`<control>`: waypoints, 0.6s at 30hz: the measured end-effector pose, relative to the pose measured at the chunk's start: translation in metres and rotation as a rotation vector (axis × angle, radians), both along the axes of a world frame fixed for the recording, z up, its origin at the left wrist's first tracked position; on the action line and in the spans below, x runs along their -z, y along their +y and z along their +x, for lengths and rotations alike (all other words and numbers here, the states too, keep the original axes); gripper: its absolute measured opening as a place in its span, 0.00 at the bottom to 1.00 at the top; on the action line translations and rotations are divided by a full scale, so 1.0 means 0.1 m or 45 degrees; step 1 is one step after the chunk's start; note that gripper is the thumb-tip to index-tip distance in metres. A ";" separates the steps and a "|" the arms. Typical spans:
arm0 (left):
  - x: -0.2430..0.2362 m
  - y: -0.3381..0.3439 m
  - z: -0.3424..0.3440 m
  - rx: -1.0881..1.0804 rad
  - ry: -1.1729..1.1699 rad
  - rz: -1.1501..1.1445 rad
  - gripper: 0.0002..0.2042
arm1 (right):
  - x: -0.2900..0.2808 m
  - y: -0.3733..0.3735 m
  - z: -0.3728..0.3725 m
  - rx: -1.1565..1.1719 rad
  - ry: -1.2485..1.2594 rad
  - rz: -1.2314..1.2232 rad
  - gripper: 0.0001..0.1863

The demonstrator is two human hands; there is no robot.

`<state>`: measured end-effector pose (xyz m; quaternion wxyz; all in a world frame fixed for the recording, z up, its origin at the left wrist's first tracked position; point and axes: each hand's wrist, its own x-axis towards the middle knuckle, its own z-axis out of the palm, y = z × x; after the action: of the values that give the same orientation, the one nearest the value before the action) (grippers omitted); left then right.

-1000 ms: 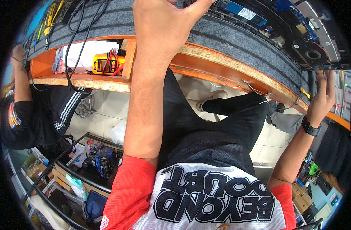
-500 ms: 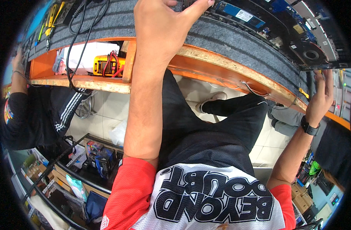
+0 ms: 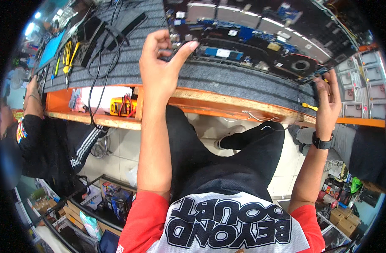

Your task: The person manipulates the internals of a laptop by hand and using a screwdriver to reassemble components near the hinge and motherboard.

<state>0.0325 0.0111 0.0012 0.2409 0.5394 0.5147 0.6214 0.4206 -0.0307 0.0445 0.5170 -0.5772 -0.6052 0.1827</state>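
Note:
An opened laptop (image 3: 260, 44) is at the bench's far side, its inner boards, a blue module and a round fan showing. At its near left corner is my left hand (image 3: 161, 69), fingers curled at the side edge and thumb stretched over the front edge. My right hand (image 3: 328, 99), with a dark watch on the wrist, has its fingers up against the near right corner. Some of those fingertips are hidden behind the corner. Beneath the laptop lies a grey striped mat (image 3: 226, 82).
Black cables (image 3: 101, 55) and yellow screwdrivers (image 3: 67, 57) lie on the mat's left. A yellow multimeter (image 3: 122, 107) sits in the orange shelf under the bench. Small drawers (image 3: 353, 90) stand at right. A yellow tool (image 3: 309, 106) lies near the edge. Another person (image 3: 45, 139) sits at left.
The view has shifted, showing more of the laptop and bench. My right hand's fingers have bent in at the laptop's corner. My left hand stays at the left corner.

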 end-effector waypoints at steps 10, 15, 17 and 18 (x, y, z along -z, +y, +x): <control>0.03 -0.02 0.00 0.060 -0.059 -0.022 0.18 | -0.18 -0.19 0.23 -0.021 0.079 0.122 0.27; 0.02 -0.05 0.01 0.003 -0.091 -0.004 0.20 | -0.05 -0.13 0.40 -0.062 -0.206 0.041 0.14; 0.06 -0.05 -0.11 0.043 -0.167 -0.025 0.17 | -0.12 -0.11 0.23 -0.034 -0.323 0.003 0.13; 0.07 -0.05 -0.16 0.016 -0.238 -0.066 0.14 | -0.13 -0.06 0.21 -0.053 -0.339 0.006 0.13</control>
<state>0.0169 0.0058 -0.0058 0.3059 0.4758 0.5025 0.6539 0.4412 -0.0363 0.0579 0.4295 -0.5825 -0.6807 0.1135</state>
